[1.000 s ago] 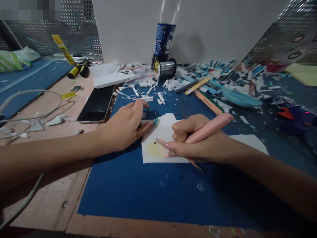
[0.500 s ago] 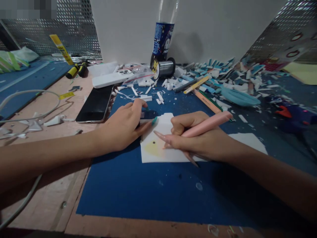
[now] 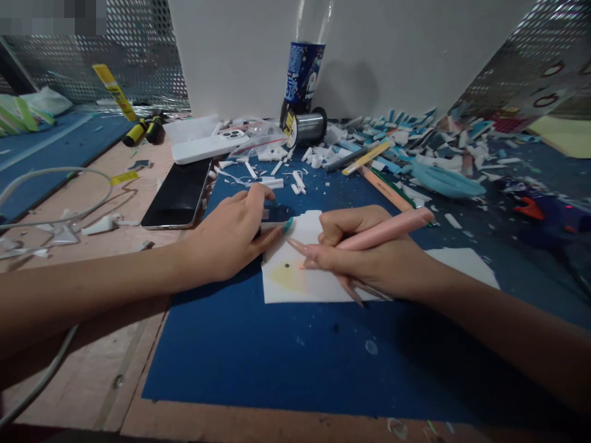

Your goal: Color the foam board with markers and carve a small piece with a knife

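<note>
At centre frame, 1 flat white sheet [image 3: 323, 290] bearing a pale-yellow patch [image 3: 287, 280], faint peach tint [image 3: 307, 282] and 1 dark dot [image 3: 287, 266]. Right hand [image 3: 378, 258] grasping 1 pink marker [image 3: 388, 229], tip at the sheet; left hand [image 3: 236, 232] along its upper-left edge, grip cannot be told.

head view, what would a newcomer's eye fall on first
Probably the pink pen in the right hand, over a white sheet with a yellow patch, in the middle. Next, the blue-labelled bottle at the back, before a pale panel. Right of the bottle, white and blue scraps lie heaped.
</note>
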Motion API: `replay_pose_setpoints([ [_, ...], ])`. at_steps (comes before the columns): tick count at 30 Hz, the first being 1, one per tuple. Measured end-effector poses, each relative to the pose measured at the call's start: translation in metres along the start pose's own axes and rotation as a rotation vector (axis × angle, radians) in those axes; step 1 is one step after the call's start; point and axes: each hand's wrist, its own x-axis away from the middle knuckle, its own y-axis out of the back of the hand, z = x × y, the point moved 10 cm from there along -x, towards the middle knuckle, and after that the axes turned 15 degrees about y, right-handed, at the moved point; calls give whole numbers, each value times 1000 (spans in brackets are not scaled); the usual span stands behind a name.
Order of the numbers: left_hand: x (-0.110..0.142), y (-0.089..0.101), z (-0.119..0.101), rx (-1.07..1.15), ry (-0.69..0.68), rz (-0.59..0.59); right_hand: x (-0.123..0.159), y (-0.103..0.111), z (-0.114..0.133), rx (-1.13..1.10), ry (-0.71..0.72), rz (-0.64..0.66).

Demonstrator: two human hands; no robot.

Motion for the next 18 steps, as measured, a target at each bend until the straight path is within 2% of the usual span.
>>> replay_pose_setpoints([
  [3, 0, 0, 1, 1, 3, 3, -1, 6, 1, 43, 24, -53],
  [8, 0, -1, 0, 2, -4, 9, 1, -10, -1, -73, -7, 101],
  [13, 1, 1, 0, 15, 4, 0, -2, 6, 4, 5, 66, -72],
  [18, 0, -1, 1, -10, 7, 8, -1, 6, 2, -9, 38, -86],
])
